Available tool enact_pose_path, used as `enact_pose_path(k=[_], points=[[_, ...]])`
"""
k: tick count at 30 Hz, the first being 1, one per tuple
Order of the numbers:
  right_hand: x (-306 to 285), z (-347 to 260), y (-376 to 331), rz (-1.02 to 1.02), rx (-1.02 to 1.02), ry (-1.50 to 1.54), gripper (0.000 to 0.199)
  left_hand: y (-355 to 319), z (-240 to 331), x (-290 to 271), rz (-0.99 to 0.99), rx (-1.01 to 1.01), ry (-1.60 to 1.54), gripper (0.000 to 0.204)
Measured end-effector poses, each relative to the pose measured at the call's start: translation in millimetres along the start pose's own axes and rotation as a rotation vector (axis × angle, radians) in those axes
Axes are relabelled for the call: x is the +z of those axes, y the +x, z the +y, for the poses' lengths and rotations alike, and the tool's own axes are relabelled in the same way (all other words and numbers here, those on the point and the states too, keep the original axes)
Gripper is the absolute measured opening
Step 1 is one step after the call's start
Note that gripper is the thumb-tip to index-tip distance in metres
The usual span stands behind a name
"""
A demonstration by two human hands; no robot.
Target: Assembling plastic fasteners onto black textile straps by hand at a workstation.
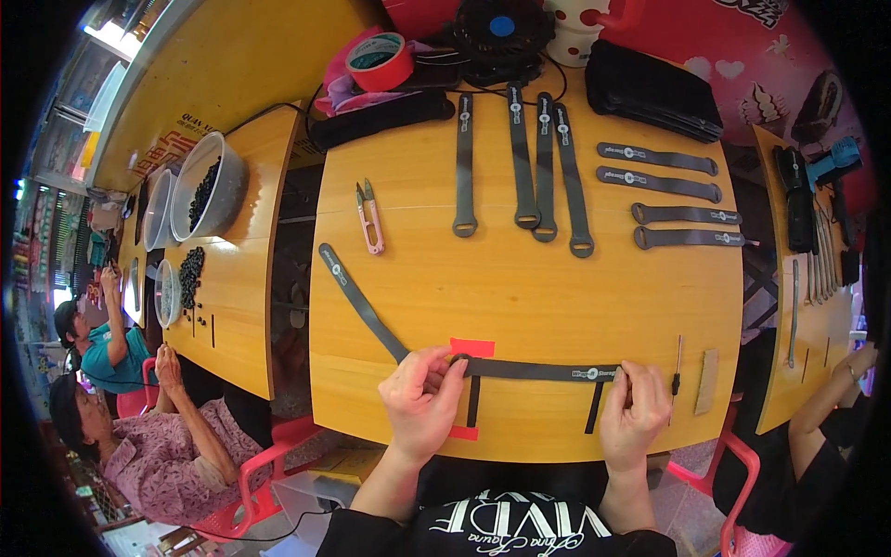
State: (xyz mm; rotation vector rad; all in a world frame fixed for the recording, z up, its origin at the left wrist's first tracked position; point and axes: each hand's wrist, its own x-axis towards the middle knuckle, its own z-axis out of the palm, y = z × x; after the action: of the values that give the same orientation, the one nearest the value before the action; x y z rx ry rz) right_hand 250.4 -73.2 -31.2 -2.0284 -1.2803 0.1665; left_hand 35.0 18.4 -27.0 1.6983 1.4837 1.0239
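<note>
My left hand (425, 395) pinches the ring end of a dark grey strap (534, 370) between thumb and index finger, its other fingers curled; my right hand (635, 404) pinches the opposite end in the same way, so the strap lies straight between them, near the table's front edge. Nine further straps are visible: four lengthwise at the far side (465, 167), four crosswise at the right (658, 186), and one slanting strap (362, 302) at the left, whose lower end reaches my left hand; I cannot tell whether they touch. Two red tape pieces (471, 347) and two black strips (592, 408) mark the wood by the held strap. There are one pair of pink-handled snips (370, 218), one thin pointed tool (677, 371) and one tan strip (707, 382), the last two near the right edge of the table (445, 297). Open tabletop extends between the held strap and the far rows.
</note>
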Motion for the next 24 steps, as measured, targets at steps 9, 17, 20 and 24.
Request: enact_pose_path(k=[9, 17, 20, 24], points=[[2, 2, 0, 0.013, -0.016, -0.007, 0.018, 0, -1, 2, -0.004, -0.010, 0.019, 0.017], [3, 0, -1, 0.027, -0.033, 0.021, 0.016, -2, -1, 1, 0.038, -0.008, 0.023, 0.018], [0, 1, -2, 0.051, -0.005, 0.054, 0.014, 1, 4, 1, 0.016, 0.056, 0.049, 0.016], [2, 3, -1, 0.099, -0.081, 0.125, 0.013, -4, -7, -2, -0.002, 0.130, 0.043, 0.015]])
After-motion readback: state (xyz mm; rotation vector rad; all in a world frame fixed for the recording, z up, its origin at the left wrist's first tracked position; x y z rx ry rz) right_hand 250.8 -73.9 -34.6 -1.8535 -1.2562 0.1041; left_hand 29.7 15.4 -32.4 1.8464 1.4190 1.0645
